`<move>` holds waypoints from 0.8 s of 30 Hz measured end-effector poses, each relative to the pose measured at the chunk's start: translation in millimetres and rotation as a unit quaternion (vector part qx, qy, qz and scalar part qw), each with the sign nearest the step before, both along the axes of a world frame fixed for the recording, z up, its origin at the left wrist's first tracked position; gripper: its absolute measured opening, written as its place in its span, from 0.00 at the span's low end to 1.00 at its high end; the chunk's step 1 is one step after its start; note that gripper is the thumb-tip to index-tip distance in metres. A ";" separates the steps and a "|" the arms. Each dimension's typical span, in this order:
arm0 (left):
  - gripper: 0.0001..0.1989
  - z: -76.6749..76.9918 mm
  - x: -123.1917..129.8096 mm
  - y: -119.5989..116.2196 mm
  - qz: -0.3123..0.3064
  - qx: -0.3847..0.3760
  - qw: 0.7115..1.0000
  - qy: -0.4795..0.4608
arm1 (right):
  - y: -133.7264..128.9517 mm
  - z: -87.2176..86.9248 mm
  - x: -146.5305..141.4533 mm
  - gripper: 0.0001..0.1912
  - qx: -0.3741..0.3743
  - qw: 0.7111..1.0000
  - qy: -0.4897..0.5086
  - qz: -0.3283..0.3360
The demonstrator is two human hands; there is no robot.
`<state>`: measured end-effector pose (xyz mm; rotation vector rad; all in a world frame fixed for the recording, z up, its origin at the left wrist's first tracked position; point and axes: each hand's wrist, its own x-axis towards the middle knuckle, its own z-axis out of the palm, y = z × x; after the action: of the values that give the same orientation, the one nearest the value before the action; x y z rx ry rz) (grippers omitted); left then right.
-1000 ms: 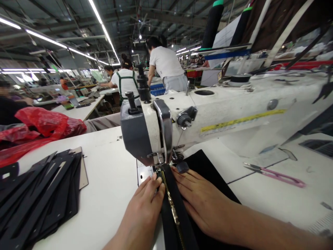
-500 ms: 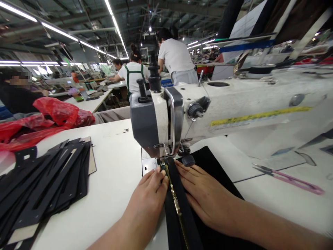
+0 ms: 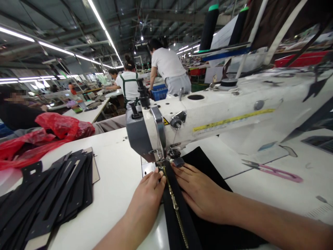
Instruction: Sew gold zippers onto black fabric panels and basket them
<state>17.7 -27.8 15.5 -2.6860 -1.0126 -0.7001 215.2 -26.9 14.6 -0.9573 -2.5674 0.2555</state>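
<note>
A black fabric piece with a gold-toothed zipper runs lengthwise under the presser foot of a white sewing machine. The zipper's metal slider lies a short way in front of the foot. At the zipper's left edge, close to the foot, my left hand has its thumb and fingers drawn together on the strip. Flat on the black fabric to the right rests my right hand, fingers stretched toward the foot. Part of the fabric is hidden under my right hand and forearm.
Black slotted pieces lie in an overlapping pile on the left, in front of a red plastic bag. Pink thread snips lie on the right of the white table. Other people work beyond the machine.
The camera view has shifted, so the machine and table appear lower and tilted. Both hands keep nearly the same place beside the foot, and the zipper slider is slightly closer to it.
</note>
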 end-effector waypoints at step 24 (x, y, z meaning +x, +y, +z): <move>0.16 3.3 -13.3 -9.0 0.006 -0.075 0.996 -0.052 | -65.0 -8.0 -8.1 0.10 0.232 0.966 0.099 0.051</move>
<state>4.4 -36.9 18.8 -2.7927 -1.1483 -0.7988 207.1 -91.9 6.7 -0.5928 -2.3382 -0.2083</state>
